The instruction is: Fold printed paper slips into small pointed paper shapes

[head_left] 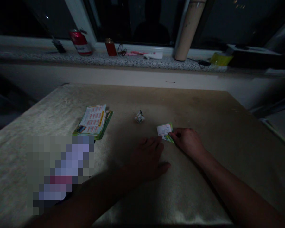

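Note:
A small printed paper [164, 129], white and green with a folded part at its lower edge, lies on the table in front of me. My right hand [187, 141] pinches its right edge between thumb and fingers. My left hand [149, 156] rests flat on the table with fingers spread, its fingertips close to the paper's lower left corner; whether they touch it I cannot tell. Beyond my left hand sits a small folded paper piece [140, 117] with pointed corners. To the left lies a stack of printed leaflets [92, 120], the top one showing calendar-like grids.
A blurred-out object [66, 167] lies by my left forearm. On the granite windowsill [135, 62] stand a red can [80, 42], an orange-red container [110, 47] and a tall cardboard tube [189, 30]. A yellow item [220, 59] is at the sill's right.

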The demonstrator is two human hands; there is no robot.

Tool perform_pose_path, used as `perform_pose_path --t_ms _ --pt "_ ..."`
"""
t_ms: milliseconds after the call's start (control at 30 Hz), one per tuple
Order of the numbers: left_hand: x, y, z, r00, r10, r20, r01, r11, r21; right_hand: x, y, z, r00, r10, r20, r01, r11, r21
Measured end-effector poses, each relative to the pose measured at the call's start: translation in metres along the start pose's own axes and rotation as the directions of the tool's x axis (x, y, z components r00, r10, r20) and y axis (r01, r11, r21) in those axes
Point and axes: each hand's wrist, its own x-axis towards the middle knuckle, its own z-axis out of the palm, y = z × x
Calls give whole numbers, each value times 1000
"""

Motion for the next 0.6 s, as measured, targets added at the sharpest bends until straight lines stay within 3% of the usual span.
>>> perform_pose_path --t_ms 233,433,600 --pt "-2 -1 -2 999 -36 -8 36 999 -17 0 1 1 1000 -6 -12 6 1000 23" --pt "1 -7 1 995 -47 -83 40 996 -79 0 2 3 1000 2 -23 -1 999 46" --pt "8 -8 5 997 -56 -55 54 998 -38 0 2 3 1000 0 -25 1 1000 31"
